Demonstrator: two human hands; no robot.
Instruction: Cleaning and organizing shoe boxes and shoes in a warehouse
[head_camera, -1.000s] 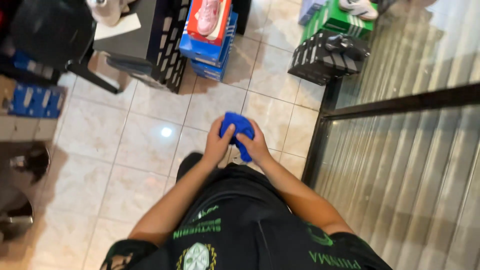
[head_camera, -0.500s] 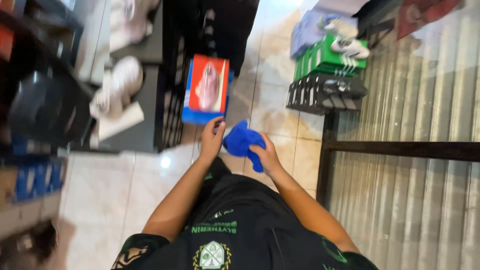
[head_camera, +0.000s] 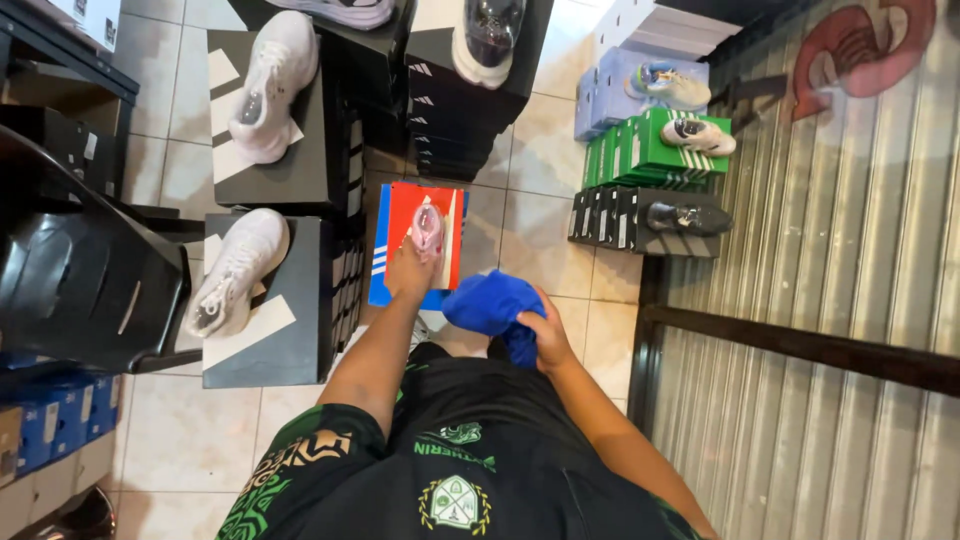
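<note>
Overhead, the tiled floor left only narrow open strips around the red-lidded shoebox, the landmark for everything else. To that box's right ran a corrugated metal shutter with a dark horizontal rail closing off that side. To its left stood stacks of black shoeboxes pressed almost against its edge, each topped by a white sneaker, and farther left a black plastic chair took up more room. Beyond the box rose another black stack, and to the upper right green boxes and black boxes carried display shoes, with a bare strip of pale tile between them and the red lid. Nearer than the box, the floor was covered by the person's dark clothing. The left hand reached onto the red lid and was closed around the heel of a small pink shoe standing on it. The right hand, just right of the box's near corner, clutched a bunched blue cloth held above the tile.
</note>
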